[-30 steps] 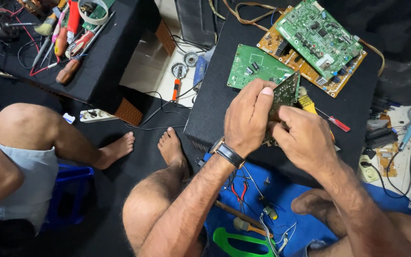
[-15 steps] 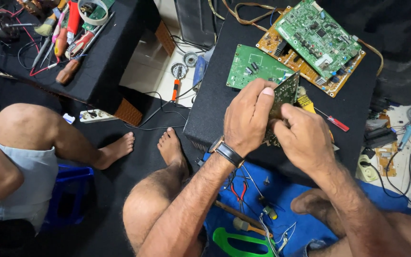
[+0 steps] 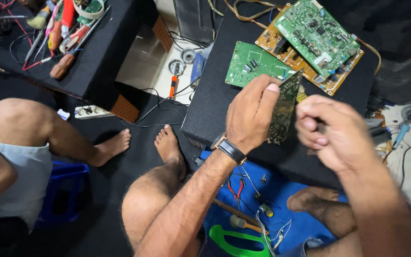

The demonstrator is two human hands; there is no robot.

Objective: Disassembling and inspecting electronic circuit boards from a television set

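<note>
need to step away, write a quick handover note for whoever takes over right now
Left hand: grips a small circuit board, held upright on edge above the black bench.
Right hand: fingers pinched just right of the board; what they hold is too blurred to tell.
Lying on the bench: a green board, and a second green board stacked on an orange board.
Done: small board lifted off the bench.
Left: cannot tell from this view.

Floor: dark mat, pale tile showing far centre | Furniture: black-topped bench far left, black work surface centre | Near: blue sheet, blue stool left | Light: even, overhead.
</note>
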